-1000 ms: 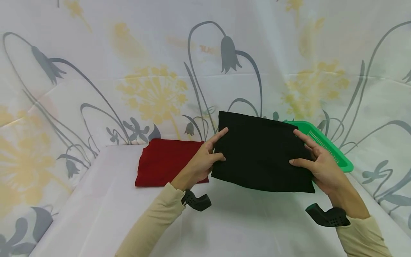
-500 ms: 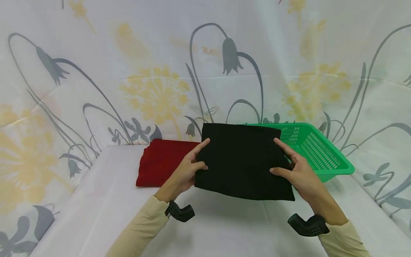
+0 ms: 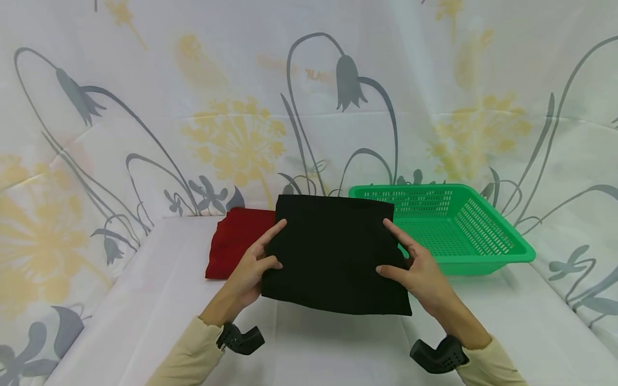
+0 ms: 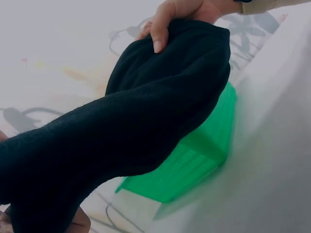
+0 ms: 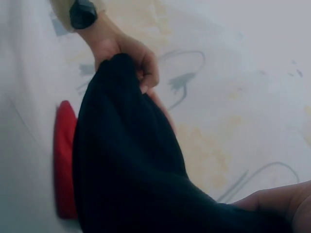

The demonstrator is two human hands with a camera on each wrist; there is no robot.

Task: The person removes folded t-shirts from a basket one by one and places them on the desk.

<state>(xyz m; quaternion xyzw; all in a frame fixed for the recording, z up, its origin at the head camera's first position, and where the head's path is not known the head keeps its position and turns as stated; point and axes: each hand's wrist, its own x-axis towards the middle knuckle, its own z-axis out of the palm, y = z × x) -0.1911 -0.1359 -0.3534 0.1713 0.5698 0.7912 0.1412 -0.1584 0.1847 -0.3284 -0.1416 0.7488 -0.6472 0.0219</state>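
Note:
Both hands hold a folded black cloth (image 3: 333, 252) by its left and right sides, raised over the white table in the head view. My left hand (image 3: 248, 273) pinches the left side, thumb and index finger lying on the near face and the other fingers hidden behind. On the opposite side my right hand (image 3: 420, 271) grips in the same way. The left wrist view shows the black cloth (image 4: 126, 116) sagging in soft folds between the hands. Behind the left hand lies a folded red cloth (image 3: 236, 241), partly covered by the black one.
A green plastic basket (image 3: 483, 265) with slotted walls stands at the back right, its left part hidden by the black cloth. The white-covered table (image 3: 159, 300) meets a flower-patterned curtain (image 3: 241, 64) at the back.
Both hands have carried the black cloth left and down toward me. More of the green basket shows now, and less of the red cloth, which stays in place.

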